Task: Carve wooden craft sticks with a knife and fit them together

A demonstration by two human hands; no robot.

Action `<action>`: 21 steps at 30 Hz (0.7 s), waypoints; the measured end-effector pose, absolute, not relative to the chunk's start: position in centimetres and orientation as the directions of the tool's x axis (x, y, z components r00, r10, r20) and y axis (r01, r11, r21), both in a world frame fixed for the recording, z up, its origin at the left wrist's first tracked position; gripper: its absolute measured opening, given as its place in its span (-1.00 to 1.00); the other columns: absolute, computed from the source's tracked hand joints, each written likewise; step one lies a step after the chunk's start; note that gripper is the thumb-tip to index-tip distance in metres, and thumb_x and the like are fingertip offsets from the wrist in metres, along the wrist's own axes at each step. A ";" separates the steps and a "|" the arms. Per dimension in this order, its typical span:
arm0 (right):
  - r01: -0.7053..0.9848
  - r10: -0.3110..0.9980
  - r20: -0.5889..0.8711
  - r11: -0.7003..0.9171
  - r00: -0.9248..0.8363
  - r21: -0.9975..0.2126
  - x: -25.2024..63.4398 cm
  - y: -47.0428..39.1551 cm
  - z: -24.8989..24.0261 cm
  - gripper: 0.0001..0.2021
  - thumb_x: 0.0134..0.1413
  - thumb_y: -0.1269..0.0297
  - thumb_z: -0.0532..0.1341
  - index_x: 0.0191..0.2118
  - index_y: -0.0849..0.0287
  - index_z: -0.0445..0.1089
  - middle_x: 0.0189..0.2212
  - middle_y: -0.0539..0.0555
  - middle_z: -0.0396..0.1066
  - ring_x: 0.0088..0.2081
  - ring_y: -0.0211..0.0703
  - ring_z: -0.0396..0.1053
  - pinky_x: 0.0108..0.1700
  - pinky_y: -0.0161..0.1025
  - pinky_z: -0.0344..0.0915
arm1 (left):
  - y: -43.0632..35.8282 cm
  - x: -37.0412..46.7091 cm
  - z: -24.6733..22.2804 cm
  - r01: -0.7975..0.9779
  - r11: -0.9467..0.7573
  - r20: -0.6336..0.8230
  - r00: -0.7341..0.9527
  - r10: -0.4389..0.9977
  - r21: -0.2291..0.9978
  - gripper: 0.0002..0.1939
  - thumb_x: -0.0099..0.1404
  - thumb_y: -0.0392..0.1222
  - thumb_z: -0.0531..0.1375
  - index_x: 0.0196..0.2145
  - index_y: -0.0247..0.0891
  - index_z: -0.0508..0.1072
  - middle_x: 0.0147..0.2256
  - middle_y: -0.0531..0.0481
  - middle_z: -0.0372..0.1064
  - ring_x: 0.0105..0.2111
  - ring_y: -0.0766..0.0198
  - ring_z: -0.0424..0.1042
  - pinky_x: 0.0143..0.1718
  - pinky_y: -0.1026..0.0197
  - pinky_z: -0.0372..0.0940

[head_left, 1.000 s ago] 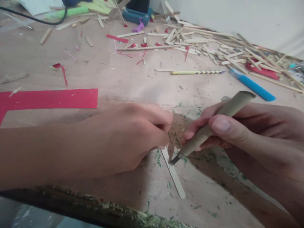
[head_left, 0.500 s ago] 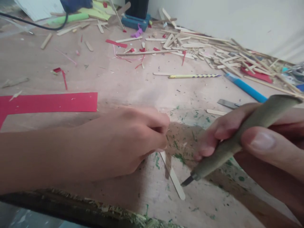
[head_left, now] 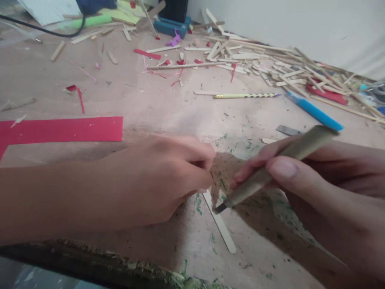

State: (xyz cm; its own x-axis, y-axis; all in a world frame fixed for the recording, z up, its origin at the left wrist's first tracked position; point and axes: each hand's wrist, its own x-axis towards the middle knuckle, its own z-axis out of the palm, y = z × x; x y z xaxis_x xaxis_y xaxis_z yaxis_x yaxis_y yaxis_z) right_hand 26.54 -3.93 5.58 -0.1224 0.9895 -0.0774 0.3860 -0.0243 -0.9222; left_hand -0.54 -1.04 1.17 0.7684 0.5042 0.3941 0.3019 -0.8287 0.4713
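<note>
A pale popsicle stick (head_left: 223,232) lies slanted on the wooden tabletop (head_left: 144,249), its upper end hidden under my left hand (head_left: 171,176). The fingers of that hand are closed over the stick and press it against the table. My right hand (head_left: 313,188) grips a wood carving tool (head_left: 279,165) with a wooden handle and a short dark metal blade. The blade's tip is at the stick's right edge, just below my left fingertips; whether it touches the wood I cannot tell.
Red paper strip (head_left: 63,130) lies at left. Beyond the hands are a patterned pencil (head_left: 246,96), a blue pen-like tube (head_left: 315,110) and a flat metal blade (head_left: 288,130). A heap of sticks (head_left: 255,58) lines the wall. Shavings (head_left: 177,277) gather along the near edge.
My right hand has brought the carving tool left and up along the stick, from near its lower end toward my left fingers. The left hand and the stick stay in place.
</note>
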 end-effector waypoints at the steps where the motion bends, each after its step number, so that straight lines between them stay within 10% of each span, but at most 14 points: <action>1: 0.386 0.985 -0.100 -0.039 -0.142 -0.922 26.3 -3.8 5.4 -0.80 0.28 -0.05 0.51 -0.26 -0.08 0.75 -0.33 0.02 0.73 -0.36 -0.07 0.71 -0.37 -0.37 0.56 | -1.0 -0.5 1.2 0.300 -0.831 0.396 0.769 0.501 0.469 -0.64 0.67 -0.33 0.11 -0.13 -0.17 0.71 -0.09 0.07 0.60 -0.18 0.31 0.58 -0.17 0.22 0.41; 21: 0.441 0.986 -0.034 0.043 -0.166 -0.896 26.4 -3.8 5.3 -0.83 0.32 -0.04 0.48 -0.27 -0.16 0.74 -0.36 -0.06 0.72 -0.39 -0.12 0.70 -0.38 -0.42 0.56 | -1.2 -0.7 1.4 0.305 -0.829 0.375 0.781 0.499 0.469 -0.65 0.58 -0.43 0.11 -0.11 -0.18 0.70 -0.07 0.02 0.61 -0.17 0.26 0.58 -0.15 0.22 0.44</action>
